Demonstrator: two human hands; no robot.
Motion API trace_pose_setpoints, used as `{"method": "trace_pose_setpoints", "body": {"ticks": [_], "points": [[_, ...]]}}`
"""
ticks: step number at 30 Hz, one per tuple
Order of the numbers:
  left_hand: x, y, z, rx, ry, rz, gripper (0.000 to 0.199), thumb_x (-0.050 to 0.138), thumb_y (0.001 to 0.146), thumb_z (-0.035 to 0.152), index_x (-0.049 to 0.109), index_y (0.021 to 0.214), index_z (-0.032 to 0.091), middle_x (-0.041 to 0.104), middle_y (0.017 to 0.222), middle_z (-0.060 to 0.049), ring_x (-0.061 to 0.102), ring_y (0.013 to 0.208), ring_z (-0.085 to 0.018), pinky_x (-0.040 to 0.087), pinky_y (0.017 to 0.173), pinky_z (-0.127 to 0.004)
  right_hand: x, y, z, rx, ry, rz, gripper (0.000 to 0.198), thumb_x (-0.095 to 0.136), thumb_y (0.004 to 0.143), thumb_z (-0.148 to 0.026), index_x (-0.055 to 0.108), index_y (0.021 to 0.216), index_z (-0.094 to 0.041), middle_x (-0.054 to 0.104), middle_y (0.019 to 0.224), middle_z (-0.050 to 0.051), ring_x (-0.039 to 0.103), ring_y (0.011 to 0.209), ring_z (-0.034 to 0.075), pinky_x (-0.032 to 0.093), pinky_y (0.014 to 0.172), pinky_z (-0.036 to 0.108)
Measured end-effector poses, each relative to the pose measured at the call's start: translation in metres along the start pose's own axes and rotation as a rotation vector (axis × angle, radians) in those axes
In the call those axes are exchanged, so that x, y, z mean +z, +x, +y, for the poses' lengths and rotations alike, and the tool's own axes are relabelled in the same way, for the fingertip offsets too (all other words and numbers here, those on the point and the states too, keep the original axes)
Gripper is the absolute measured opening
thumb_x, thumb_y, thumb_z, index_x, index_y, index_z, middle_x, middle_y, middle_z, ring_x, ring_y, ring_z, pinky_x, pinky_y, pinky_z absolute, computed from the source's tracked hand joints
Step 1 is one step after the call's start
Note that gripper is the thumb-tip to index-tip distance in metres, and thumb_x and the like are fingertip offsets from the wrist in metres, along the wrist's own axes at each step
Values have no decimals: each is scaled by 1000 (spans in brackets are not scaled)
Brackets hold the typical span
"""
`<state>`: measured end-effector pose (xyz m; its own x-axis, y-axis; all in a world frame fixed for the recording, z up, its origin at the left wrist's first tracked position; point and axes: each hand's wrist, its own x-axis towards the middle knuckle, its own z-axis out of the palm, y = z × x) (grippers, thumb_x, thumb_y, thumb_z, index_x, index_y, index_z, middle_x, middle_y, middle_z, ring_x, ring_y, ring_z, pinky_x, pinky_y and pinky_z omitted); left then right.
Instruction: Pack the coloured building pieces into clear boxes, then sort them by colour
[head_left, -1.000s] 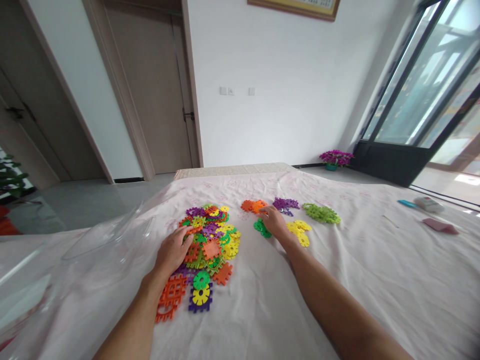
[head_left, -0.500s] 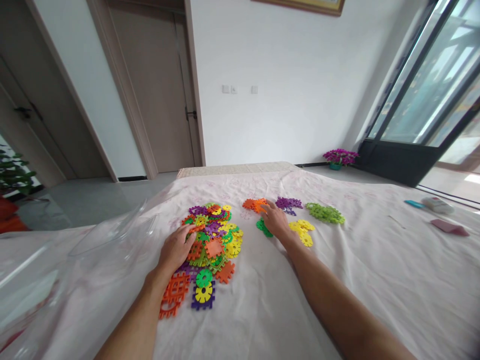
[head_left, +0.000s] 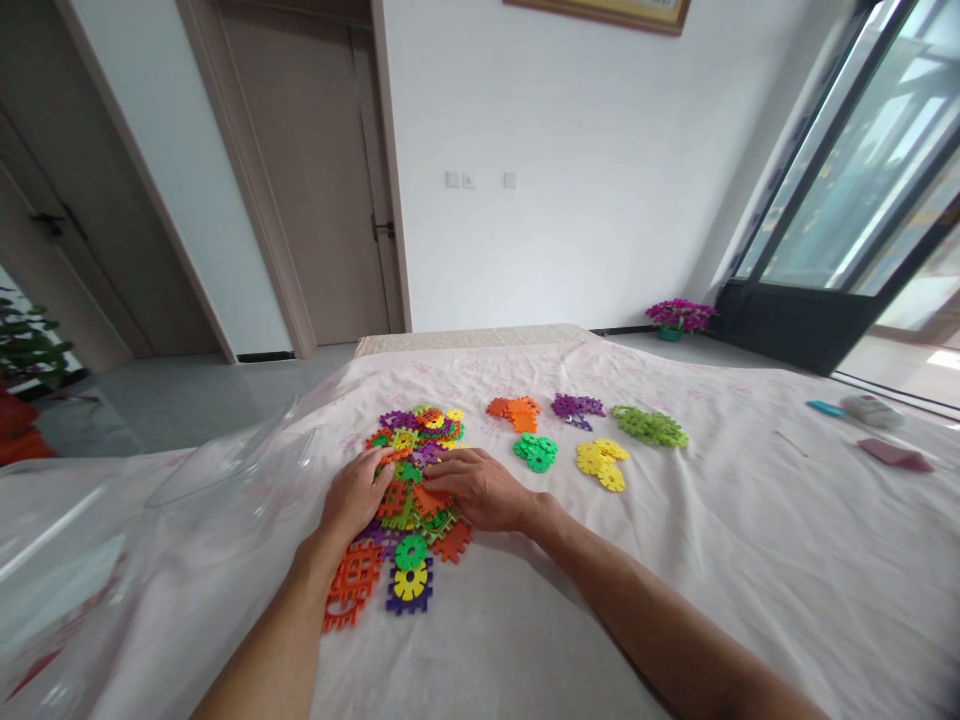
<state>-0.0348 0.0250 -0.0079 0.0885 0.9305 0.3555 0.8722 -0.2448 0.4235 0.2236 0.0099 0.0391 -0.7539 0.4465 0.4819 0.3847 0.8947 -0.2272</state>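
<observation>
A mixed heap of plastic interlocking pieces (head_left: pixel 405 500), gear-like discs and notched squares in several colours, lies on the cloth. Against the heap's left side rests my left hand (head_left: pixel 358 492), its thumb and fingers apart, touching pieces at the edge. My right hand (head_left: pixel 484 488) reaches over the right side, fingers stretched out across the pieces; its fingertips are at an orange notched square (head_left: pixel 433 498) and partly hide it. Sorted groups lie farther right: orange squares (head_left: pixel 517 411), green discs (head_left: pixel 538 452), purple pieces (head_left: pixel 577 408), yellow discs (head_left: pixel 602 462) and light-green pieces (head_left: pixel 651 426).
A pale cloth (head_left: pixel 735 560) with wrinkles covers the table. Clear plastic containers (head_left: pixel 225 465) stand on the left. At the far right lie a pink item (head_left: pixel 894 454), a blue item (head_left: pixel 826 408) and a whitish bundle (head_left: pixel 872 411).
My right hand has moved left and nearer, from the orange group to the mixed heap. The orange group and green discs are now uncovered. My left hand has stayed almost still.
</observation>
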Motion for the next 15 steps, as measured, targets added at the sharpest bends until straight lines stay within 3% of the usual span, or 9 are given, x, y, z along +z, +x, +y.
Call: {"method": "trace_pose_setpoints", "body": {"ticks": [7,15], "points": [[-1,0,2,1,5,-3,40,37,93,40,59,123,23,60,132,-4,52,124,-20,38,106,-34,8,-9,6,33,38,54,26,48,94,-24,67,113,-28,71,109,4,62,105,15,44,96,29],[0,1,0,-9,-5,-9,40,37,93,40,60,121,23,60,131,-5,53,124,-21,38,106,-35,-1,-27,46,622,21,450,33,46,91,-31,62,117,-20,70,91,4,63,78,17,47,74,27]]}}
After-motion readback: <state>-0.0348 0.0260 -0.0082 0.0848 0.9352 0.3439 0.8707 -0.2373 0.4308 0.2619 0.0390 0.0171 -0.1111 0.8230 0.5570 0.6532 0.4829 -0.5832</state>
